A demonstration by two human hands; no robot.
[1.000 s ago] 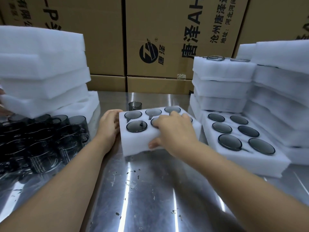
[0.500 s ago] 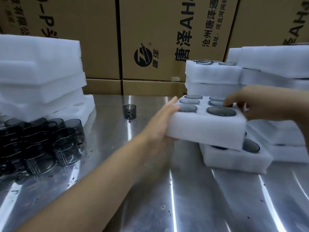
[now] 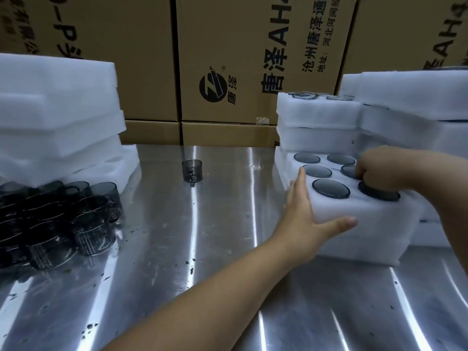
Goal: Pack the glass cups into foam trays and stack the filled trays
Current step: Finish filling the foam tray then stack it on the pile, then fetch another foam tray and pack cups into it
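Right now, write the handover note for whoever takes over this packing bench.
Left hand: open, flat against the side of the white foam tray filled with six dark glass cups.
Right hand: fingers curled on that tray's top; grip unclear.
Done: this tray sits on another foam tray, beside taller stacks.
To do: pile of loose dark glass cups, one lone cup, and the stack of white foam trays on the left to fill.

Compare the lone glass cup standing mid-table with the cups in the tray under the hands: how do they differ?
The lone glass cup stands free on the steel table, its whole wall showing; the tray cups sit sunk in the foam tray, only round tops showing. Nothing touches the lone cup; the right hand rests on the tray cups. Both are smoky grey glass.
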